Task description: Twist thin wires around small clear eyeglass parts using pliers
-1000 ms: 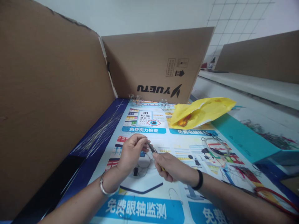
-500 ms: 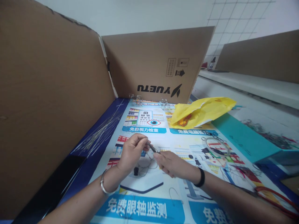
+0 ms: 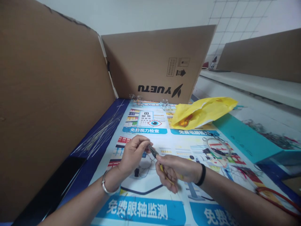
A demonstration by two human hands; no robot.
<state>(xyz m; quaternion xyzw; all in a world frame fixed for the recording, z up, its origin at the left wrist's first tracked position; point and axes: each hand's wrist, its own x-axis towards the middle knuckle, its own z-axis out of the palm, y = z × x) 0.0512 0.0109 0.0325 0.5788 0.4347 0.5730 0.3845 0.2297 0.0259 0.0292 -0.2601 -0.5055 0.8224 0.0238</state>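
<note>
My right hand [image 3: 176, 169] is closed around the yellow handles of a pair of pliers [image 3: 153, 151], whose dark jaws point up and left. At the tip of those jaws, my left hand [image 3: 134, 153] is closed in a pinch between thumb and fingers. What it pinches is too small and covered to make out. Fine wire loops [image 3: 150, 166] show beneath the hands, over the printed sheet [image 3: 150, 196] covering the table.
Thin straight wires [image 3: 98, 135] lie to the left, beside a tall cardboard panel [image 3: 54, 78]. A yellow bag [image 3: 204, 111] sits back right, near a teal box [image 3: 249, 141] of tangled pieces. A clear ring [image 3: 218, 147] and red cable [image 3: 277, 193] are at the right.
My right hand's fingers have loosened and spread downward, so the pliers' yellow handles now show. My left hand has barely moved.
</note>
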